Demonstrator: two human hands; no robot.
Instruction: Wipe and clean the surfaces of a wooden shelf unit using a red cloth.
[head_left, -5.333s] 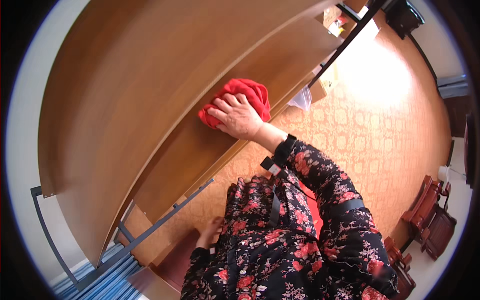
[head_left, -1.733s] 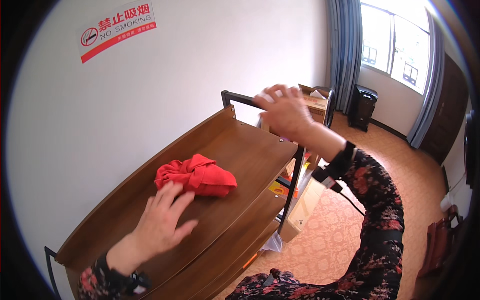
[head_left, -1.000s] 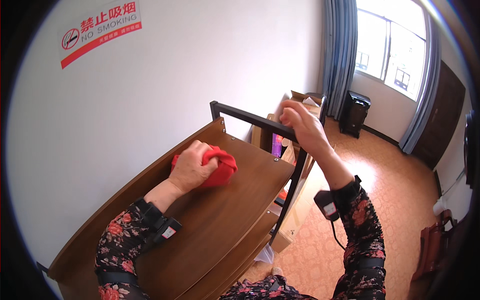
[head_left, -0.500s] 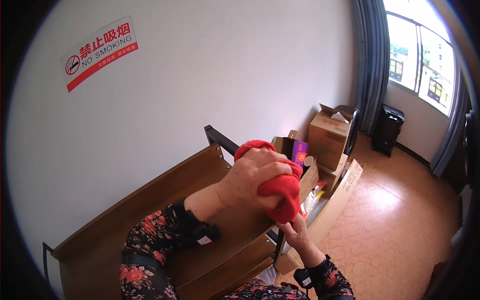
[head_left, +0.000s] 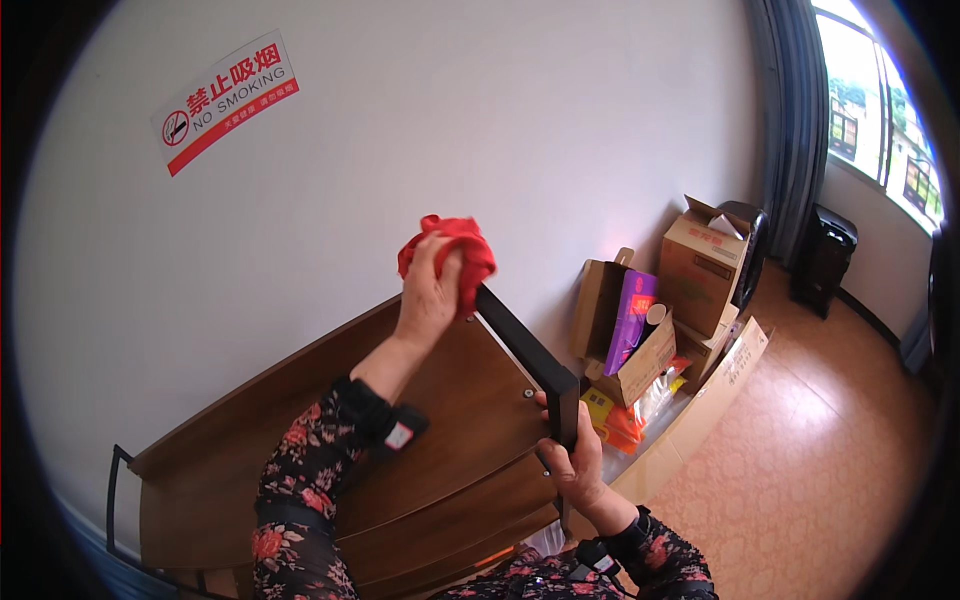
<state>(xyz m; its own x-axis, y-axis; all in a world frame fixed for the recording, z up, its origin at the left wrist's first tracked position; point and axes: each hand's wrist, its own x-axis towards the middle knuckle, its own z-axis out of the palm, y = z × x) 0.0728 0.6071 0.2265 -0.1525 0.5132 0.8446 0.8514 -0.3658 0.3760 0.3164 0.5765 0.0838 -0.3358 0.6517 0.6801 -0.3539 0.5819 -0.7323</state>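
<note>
A bunched red cloth [head_left: 474, 250] is in my left hand [head_left: 426, 305], whose fingers press it round the far end of a black metal bar [head_left: 520, 342]. This bar forms the top end of a rack with brown wooden boards [head_left: 430, 400]. At the bar's near corner, my right hand [head_left: 580, 468] wraps around the black upright. The cloth hides the bar's far corner.
Beyond the rack stand open cardboard boxes [head_left: 695, 270], with a purple carton [head_left: 632, 318] and plastic packets [head_left: 625, 430] among them. A white wall [head_left: 450, 120] rises behind the rack. A black speaker-like case [head_left: 825, 260] stands by the blue curtain [head_left: 790, 130].
My left hand and the cloth have moved away from the near corner to the bar's far end, uncovering the bar. My right hand stays at the near upright. The view has shifted left.
</note>
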